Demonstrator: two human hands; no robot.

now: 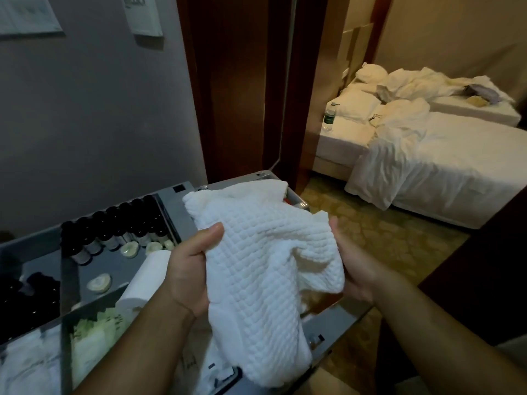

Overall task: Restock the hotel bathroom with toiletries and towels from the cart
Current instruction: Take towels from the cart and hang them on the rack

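Note:
A white waffle-weave towel [256, 269] hangs crumpled between both hands above the grey cart [40, 246]. My left hand [191, 269] grips its left edge, thumb on top of the cloth. My right hand [353, 269] holds the right edge from below and behind, fingers mostly hidden by the fabric. In the cart's tray stand several small dark toiletry bottles [119, 223], a few round wrapped soaps [99, 282] and a white paper roll [145, 277]. Folded white linen [31, 366] fills the cart's near left compartment.
A dark wooden door frame [228, 86] rises behind the cart. Through the doorway lies an unmade bed [427, 155] with white sheets, a water bottle [328, 116] beside it, and patterned carpet [379, 232]. Papers hang on the grey wall [99, 109] at left.

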